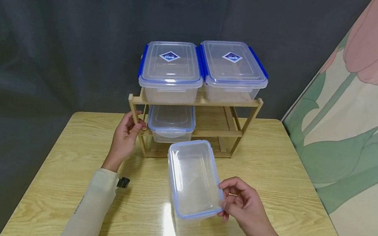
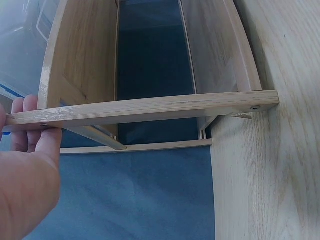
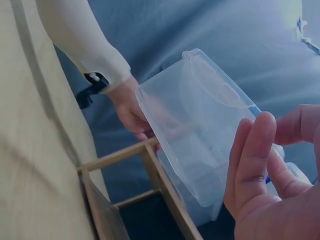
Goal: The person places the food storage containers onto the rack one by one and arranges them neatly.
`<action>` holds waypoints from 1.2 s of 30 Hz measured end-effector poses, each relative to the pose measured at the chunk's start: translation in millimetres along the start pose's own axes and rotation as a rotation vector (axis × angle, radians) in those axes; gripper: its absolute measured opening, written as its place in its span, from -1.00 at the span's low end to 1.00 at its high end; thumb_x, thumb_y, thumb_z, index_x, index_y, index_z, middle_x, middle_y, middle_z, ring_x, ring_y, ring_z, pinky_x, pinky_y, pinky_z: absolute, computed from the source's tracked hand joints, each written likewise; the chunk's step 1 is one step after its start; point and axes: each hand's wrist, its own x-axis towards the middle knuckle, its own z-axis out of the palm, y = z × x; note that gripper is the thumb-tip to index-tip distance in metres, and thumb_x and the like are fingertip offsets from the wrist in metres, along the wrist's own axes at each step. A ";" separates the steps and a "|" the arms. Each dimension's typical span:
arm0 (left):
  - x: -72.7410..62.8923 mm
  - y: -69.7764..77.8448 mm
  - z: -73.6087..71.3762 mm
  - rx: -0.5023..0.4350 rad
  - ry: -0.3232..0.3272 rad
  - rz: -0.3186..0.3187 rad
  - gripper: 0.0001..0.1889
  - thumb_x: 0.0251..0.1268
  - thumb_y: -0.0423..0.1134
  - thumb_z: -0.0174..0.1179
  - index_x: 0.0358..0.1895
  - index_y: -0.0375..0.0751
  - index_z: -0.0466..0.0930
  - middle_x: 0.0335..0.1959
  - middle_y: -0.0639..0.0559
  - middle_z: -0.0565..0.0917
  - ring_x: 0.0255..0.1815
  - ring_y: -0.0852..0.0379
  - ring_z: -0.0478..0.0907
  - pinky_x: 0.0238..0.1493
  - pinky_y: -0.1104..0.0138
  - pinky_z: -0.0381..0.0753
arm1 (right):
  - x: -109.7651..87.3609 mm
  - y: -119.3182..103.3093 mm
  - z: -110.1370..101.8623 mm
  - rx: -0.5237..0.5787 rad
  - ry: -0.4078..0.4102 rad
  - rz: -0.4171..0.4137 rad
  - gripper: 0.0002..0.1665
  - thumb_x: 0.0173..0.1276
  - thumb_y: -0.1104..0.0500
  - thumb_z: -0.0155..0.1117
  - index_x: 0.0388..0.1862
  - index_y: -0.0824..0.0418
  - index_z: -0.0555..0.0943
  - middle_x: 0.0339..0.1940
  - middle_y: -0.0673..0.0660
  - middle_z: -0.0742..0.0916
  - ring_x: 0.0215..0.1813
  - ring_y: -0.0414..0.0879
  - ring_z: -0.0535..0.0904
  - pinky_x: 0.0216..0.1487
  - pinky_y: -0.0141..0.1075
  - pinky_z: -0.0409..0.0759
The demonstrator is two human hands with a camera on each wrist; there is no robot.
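Observation:
My left hand grips the left front post of a light wooden rack. In the left wrist view, thumb and fingers close around that post. Over the table in front of the rack, my right hand pinches the right edge of a clear plastic food container with a blue-edged lid. This container is tilted and held up off the tabletop. From the right wrist view, its clear underside and side show beyond my fingers.
Two larger lidded containers with blue clips stand on the rack's top. A smaller lidded container sits on the left of the tier below. Dark curtain hangs behind the wooden table; a tulip-patterned panel borders the right.

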 end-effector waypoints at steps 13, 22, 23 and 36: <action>0.7 -1.0 -0.5 0.020 -0.007 0.004 -0.62 0.70 -0.32 0.00 0.45 -0.24 0.42 -0.02 -0.33 0.63 -0.02 0.07 0.65 0.06 0.45 0.68 | 0.1 -12.2 -15.3 -0.014 0.054 -0.004 -0.49 0.38 0.68 0.02 0.13 0.25 0.57 -0.24 0.00 0.67 -0.34 -0.24 0.75 -0.47 -0.43 0.68; -0.3 -0.9 -1.0 0.014 -0.011 0.002 -0.61 0.70 -0.32 0.02 0.46 -0.24 0.41 -0.02 -0.36 0.63 -0.04 0.07 0.64 0.03 0.46 0.67 | 2.3 -23.5 -28.4 -0.048 0.103 -0.017 -0.53 0.40 0.68 -0.04 0.12 0.33 0.54 -0.24 0.04 0.68 -0.36 -0.21 0.74 -0.48 -0.39 0.67; -0.5 -0.9 -1.2 0.016 -0.010 0.003 -0.61 0.70 -0.31 0.01 0.46 -0.23 0.41 -0.01 -0.35 0.63 -0.03 0.07 0.65 0.03 0.46 0.67 | 2.8 -24.7 -30.1 -0.052 0.113 -0.015 -0.53 0.39 0.68 -0.04 0.12 0.32 0.54 -0.24 0.04 0.67 -0.36 -0.22 0.74 -0.48 -0.39 0.67; -0.5 -1.7 -0.5 0.005 -0.009 0.014 -0.61 0.69 -0.35 0.01 0.46 -0.26 0.41 -0.02 -0.37 0.63 -0.04 0.23 0.64 0.04 0.46 0.66 | 15.7 -28.0 -50.8 -0.078 0.189 -0.019 -0.53 0.40 0.66 0.00 0.12 0.29 0.58 -0.23 0.05 0.69 -0.39 -0.18 0.72 -0.48 -0.41 0.66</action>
